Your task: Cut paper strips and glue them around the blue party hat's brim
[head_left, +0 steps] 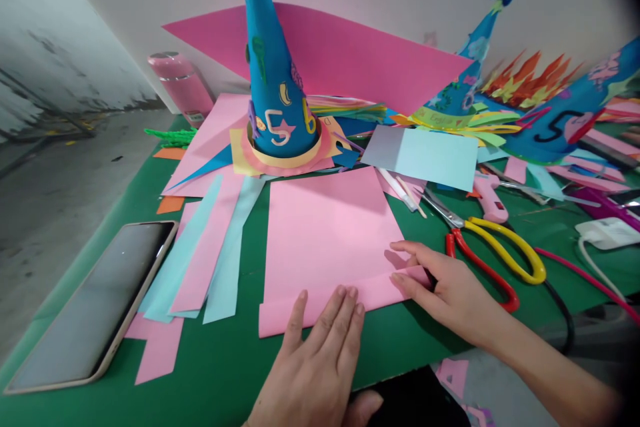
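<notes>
1. The pink sheet point(330, 233) lies flat on the green table point(215, 380) right in front of you, its near edge turned over into a narrow folded band point(310, 310).
2. Your left hand point(320, 347) rests palm down on that band, three fingers side by side and the little finger spread away; it grips nothing.
3. Your right hand point(445, 287) is at the band's right end, thumb on the band and forefinger reaching past it onto the sheet (whether the curled fingers pinch the end, you cannot tell from here).
4. Expect the sheet to be light and fairly stiff, likely to spring open at the fold and to crease if squeezed; the band's two ends look the best places to hold.
5. Mind the edges: the blue cone hat point(273, 80) stands just beyond the far edge, paper strips point(207, 253) lie just left, and the scissors point(480, 240) sit near on the right.
6. Your freest room is the green strip between the band and the table's front edge.
</notes>
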`<state>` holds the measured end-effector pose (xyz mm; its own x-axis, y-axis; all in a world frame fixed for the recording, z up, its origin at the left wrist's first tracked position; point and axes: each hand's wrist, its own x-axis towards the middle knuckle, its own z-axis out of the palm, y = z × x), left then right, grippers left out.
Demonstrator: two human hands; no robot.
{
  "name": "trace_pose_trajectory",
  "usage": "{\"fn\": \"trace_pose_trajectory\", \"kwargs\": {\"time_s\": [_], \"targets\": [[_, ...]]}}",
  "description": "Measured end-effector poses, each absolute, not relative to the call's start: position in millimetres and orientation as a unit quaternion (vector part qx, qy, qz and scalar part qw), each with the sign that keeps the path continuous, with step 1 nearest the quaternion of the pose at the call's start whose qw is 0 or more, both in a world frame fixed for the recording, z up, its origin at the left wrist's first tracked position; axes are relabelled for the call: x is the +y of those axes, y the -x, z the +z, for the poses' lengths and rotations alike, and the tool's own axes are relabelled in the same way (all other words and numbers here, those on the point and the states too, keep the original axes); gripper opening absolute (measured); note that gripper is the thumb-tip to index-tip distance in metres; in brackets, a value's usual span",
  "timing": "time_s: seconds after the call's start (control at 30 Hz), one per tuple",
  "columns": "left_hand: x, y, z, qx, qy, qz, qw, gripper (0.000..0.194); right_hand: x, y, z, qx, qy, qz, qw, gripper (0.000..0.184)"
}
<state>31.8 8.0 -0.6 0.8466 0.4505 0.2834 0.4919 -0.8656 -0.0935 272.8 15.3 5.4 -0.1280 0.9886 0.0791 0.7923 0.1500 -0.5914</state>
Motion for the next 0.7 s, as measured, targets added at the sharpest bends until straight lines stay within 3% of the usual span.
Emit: {"fn": "trace_pose_trajectory", "kwargs": {"time_s": [0.1, 0.27, 0.4, 0.7], "targets": [[8, -31, -4, -0.252, 0.954, -0.132, 0.090, 0.060, 14, -275, 4, -0.709, 0.629, 0.189, 0.258, 0.038], [5, -33, -9, -0.266, 0.948, -0.144, 0.094, 0.061, -8, -267, 12, -0.731, 0.583, -0.033, 0.354, 0.041], [2, -34, -10, -0.278, 0.947, -0.140, 0.080, 0.060, -26, -242, 18, -0.846, 0.460, -0.019, 0.270, 0.040], [2, -31, -5, -0.269, 0.955, -0.102, 0.074, 0.060, -29, -227, -1, -0.881, 0.430, -0.074, 0.185, 0.039]]}}
